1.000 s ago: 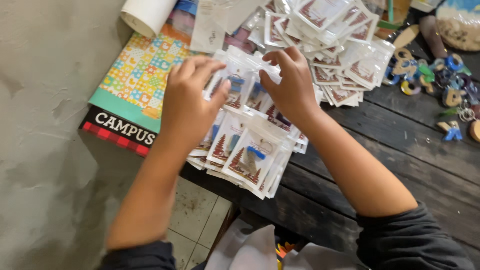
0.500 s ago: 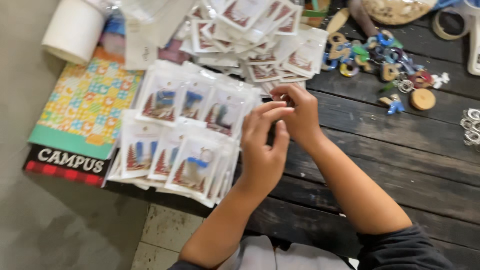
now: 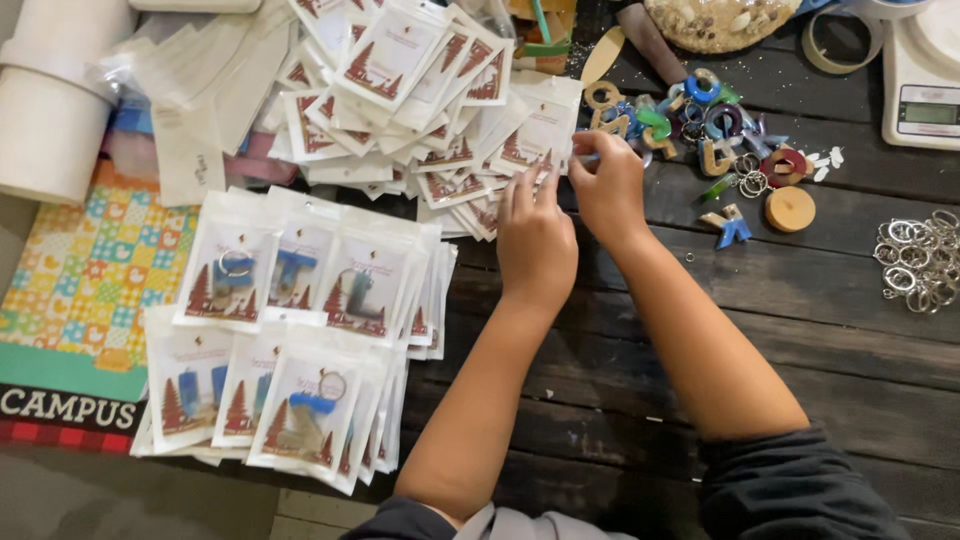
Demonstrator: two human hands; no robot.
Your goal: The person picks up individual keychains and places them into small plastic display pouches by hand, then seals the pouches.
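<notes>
While both hands now meet over the loose heap of card packets [image 3: 420, 110] toward the far side of the desk [image 3: 760, 330], the work looks to be shifting from laying down filled packets to fetching the next piece. The right hand [image 3: 608, 185] is pinched shut on something small and pale at its fingertips, too small to name, just beside the pile of coloured letter charms [image 3: 700, 125]; the left hand [image 3: 535, 240] lies close against it, fingers stretched flat onto the edge of the heap, gripping nothing I can make out. A second ago both hands were pressing down on the filled packets [image 3: 290, 340] near the desk's left edge; half a second ago they had drawn together above the bare boards. Those packets now lie untouched in two overlapping rows, next to the patchwork-print book [image 3: 85, 290]. Key rings [image 3: 915, 260] sit well apart at the right edge, a white scale [image 3: 925, 80] at the far right corner.
</notes>
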